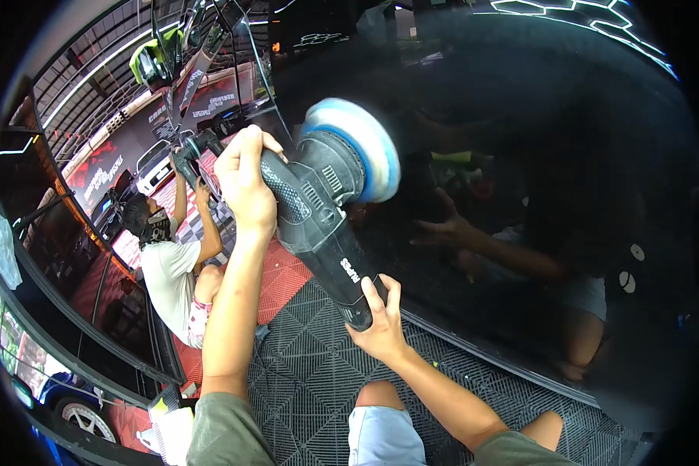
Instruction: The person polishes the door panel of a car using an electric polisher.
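A black car polisher (314, 233) marked RUPES is held between my two hands. My left hand (247, 182) wraps round its textured front grip, near the head. Lower down, my right hand (379, 318) grips the rear end of the body, the thumb lying along it. The round polishing pad (357, 147), white with a blue layer, looks blurred and faces the glossy black car panel (505, 210), close to its surface. That panel mirrors an arm, a hand and legs. Part of the left fingers is hidden behind the grip.
A crouching person (175, 264) at the left holds another tool against a dark car side. Grey floor tiles (303, 373) meet red tiles (283, 279) below me. A green and black object (154, 64) hangs at upper left. A white car (154, 165) stands farther back.
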